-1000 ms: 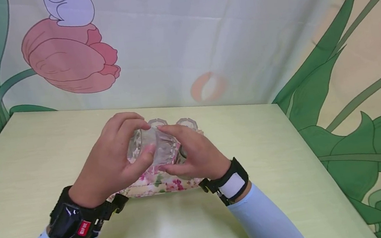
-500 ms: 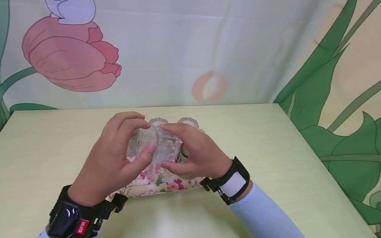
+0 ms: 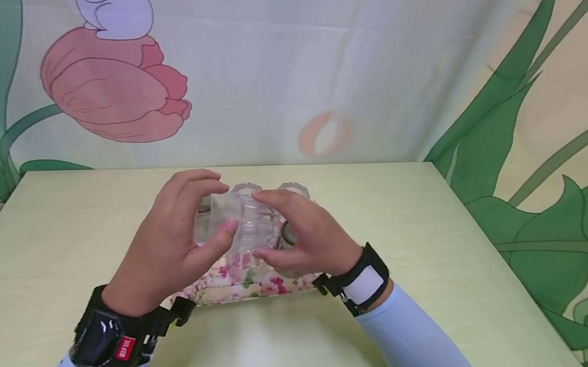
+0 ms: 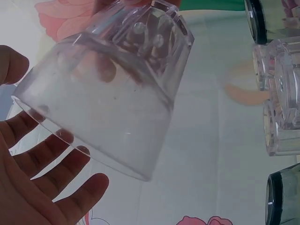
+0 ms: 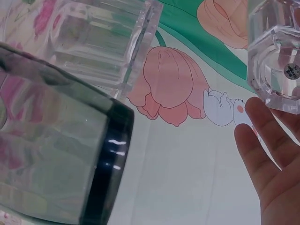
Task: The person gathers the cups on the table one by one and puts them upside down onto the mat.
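A clear plastic-looking cup [image 3: 254, 219] is tilted on its side between both hands, its flared mouth toward the left and its faceted base to the right. My right hand [image 3: 308, 234] grips the base end; a small round sticker shows on that base in the right wrist view. My left hand [image 3: 169, 241] is spread over the mouth end. In the left wrist view its fingers [image 4: 70, 187] are fairly straight, several tips showing through the cup wall [image 4: 112, 103], with the thumb off to one side. Whether those tips touch the rim is unclear.
A floral-patterned tray or mat [image 3: 270, 285] lies below. On it, two faceted clear cups [image 3: 293, 188] stand at the back. A dark-rimmed glass [image 3: 286, 233] is beside the right hand, another dark-rimmed glass [image 3: 202, 206] behind the left. A printed curtain [image 3: 259, 77] hangs behind the table [image 3: 398, 226].
My right hand has shifted slightly right, and my left slightly left, so the fingertips are a little farther apart. The held cup has tilted slightly and shows more of its side.
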{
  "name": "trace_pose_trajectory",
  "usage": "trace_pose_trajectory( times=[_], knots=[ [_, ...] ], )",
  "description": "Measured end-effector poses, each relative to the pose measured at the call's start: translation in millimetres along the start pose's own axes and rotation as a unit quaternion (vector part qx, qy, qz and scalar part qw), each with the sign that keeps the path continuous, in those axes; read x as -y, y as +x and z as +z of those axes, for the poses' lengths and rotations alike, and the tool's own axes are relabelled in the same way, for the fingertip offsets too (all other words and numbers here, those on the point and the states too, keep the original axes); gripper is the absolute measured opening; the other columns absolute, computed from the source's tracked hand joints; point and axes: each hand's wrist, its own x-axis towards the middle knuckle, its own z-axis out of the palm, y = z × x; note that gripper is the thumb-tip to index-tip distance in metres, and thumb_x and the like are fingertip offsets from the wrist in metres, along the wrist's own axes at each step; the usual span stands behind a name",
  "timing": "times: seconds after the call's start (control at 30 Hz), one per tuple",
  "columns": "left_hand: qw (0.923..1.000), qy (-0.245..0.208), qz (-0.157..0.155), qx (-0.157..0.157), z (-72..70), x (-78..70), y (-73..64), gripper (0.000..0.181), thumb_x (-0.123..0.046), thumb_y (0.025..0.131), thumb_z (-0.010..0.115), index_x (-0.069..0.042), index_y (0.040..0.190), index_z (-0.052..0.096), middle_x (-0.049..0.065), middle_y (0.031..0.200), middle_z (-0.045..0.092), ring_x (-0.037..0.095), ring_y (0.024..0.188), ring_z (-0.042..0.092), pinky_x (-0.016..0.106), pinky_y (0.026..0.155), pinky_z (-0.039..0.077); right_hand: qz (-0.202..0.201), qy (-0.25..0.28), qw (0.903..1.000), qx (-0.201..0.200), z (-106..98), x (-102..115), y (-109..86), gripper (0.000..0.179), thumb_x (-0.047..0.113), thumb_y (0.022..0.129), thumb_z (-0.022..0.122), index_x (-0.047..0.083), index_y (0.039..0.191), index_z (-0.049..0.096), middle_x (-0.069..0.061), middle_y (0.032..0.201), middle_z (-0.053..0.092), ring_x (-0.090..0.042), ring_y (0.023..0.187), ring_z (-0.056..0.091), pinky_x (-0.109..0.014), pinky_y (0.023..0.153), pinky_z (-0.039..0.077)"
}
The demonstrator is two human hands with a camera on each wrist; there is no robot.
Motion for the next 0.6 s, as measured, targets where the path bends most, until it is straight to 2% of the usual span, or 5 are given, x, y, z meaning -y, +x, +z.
trace_pose_trajectory(
  times=[0.37,0.6],
  knots=[
    [0.9999,-0.003,-0.009,-0.009,-6.9,1.2,-0.4,0.041,-0.024,0.088,0.064,-0.001,0.122,0.058,0.015,0.13,0.057,0.03,0.123,0.052,0.047,0.098,0.048,0.034,-0.011,0.9993,0.01,0.0,-2.6,-1.7,0.077,0.027,0.082,0.08,-0.001,0.144,0.044,-0.015,0.132,0.058,-0.026,0.121,0.055,-0.03,0.102,0.05],
    [0.9999,-0.004,-0.014,-0.006,-7.8,1.8,-2.0,0.043,-0.025,0.088,0.064,-0.001,0.123,0.058,0.016,0.13,0.057,0.03,0.125,0.052,0.049,0.101,0.048,0.025,-0.026,0.999,0.028,1.6,-7.9,6.8,0.075,0.03,0.082,0.08,-0.002,0.142,0.047,-0.014,0.132,0.059,-0.026,0.123,0.056,-0.034,0.104,0.048]
  ],
)
